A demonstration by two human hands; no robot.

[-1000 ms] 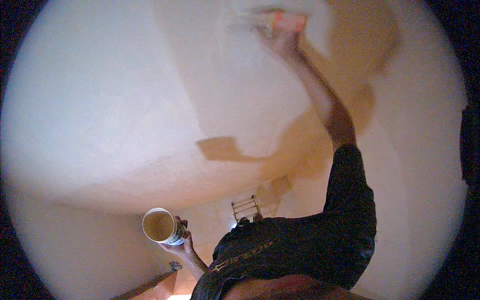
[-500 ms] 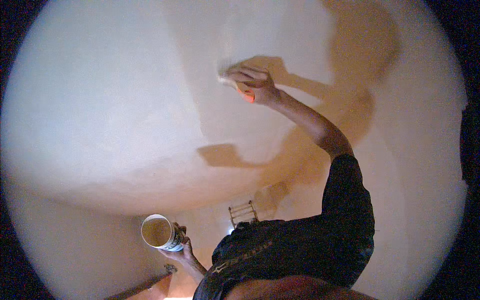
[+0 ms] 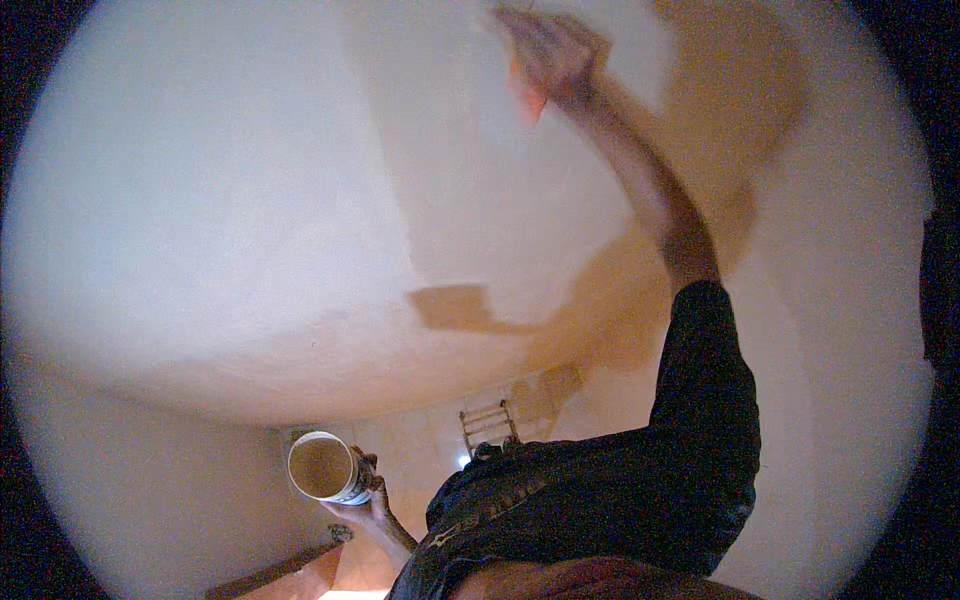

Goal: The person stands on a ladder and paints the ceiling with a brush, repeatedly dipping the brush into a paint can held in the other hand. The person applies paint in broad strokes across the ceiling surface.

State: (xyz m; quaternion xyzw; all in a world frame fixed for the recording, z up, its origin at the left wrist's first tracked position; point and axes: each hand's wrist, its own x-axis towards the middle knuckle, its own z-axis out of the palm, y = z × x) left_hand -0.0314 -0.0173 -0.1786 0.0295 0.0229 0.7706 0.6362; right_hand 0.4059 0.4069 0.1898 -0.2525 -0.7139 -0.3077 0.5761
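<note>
My right hand [image 3: 555, 50] is raised against the pale wall [image 3: 480, 180] near the top of the view, its fingers closed round a paintbrush [image 3: 528, 100] with an orange handle. Motion smears the hand and brush, and the bristles are hard to make out. Low on the left, my left hand [image 3: 372, 505] grips a round white tub [image 3: 352, 488] from its right side. The tub leans so that its mouth faces up; its inside looks beige, and I cannot tell how full it is.
A ladder-like frame with rungs [image 3: 487, 420] stands below, beyond my dark shirt [image 3: 600, 480]. An orange-brown board or ledge [image 3: 290, 580] lies at the lower left, near a small dark object [image 3: 341, 532]. Shadows of my arm and head fall across the wall.
My right hand and the paintbrush have moved up and to the right along the wall, with the arm stretched further. The left hand and tub have barely shifted.
</note>
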